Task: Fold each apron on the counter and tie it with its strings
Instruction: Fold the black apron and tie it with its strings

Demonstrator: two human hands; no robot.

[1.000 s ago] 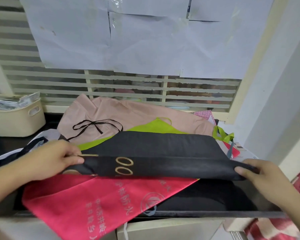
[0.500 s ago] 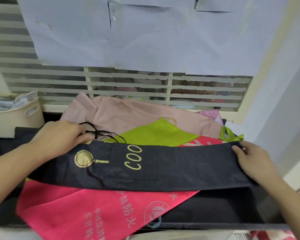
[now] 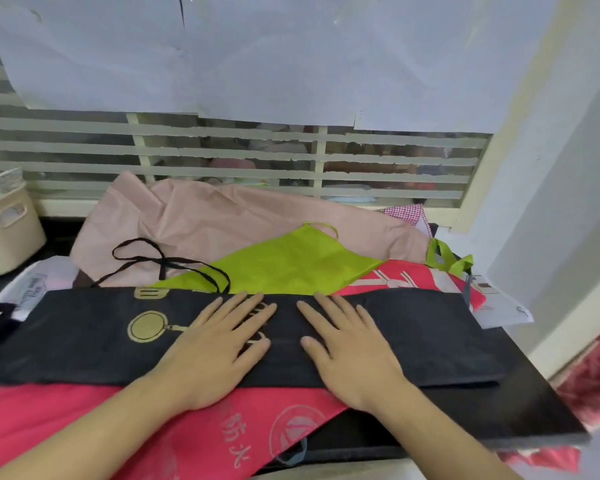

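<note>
Nearest the viewer, a red non-woven apron with pale printed characters and a round emblem (image 3: 174, 431) lies flat across the near left of the black tabletop (image 3: 520, 410), its near edge overhanging the tabletop rim. On top of it, a black fabric apron folded into a long horizontal band with gold printed motifs (image 3: 84, 337) spans the tabletop from left to right. The left hand (image 3: 219, 344) and the right hand (image 3: 347, 344) rest palm-down on the middle of this band, just beside each other. Each grip is released: fingers straight and spread, pressing the fabric flat, grasping nothing.

Beyond the band, a thin black string tied in a loose bow (image 3: 163, 265) lies at left on a pale pink apron (image 3: 222, 220). A lime-green apron (image 3: 291, 265) overlaps the pink one at centre. At far left stands a cream plastic basket with a handle cutout (image 3: 4, 233).
</note>
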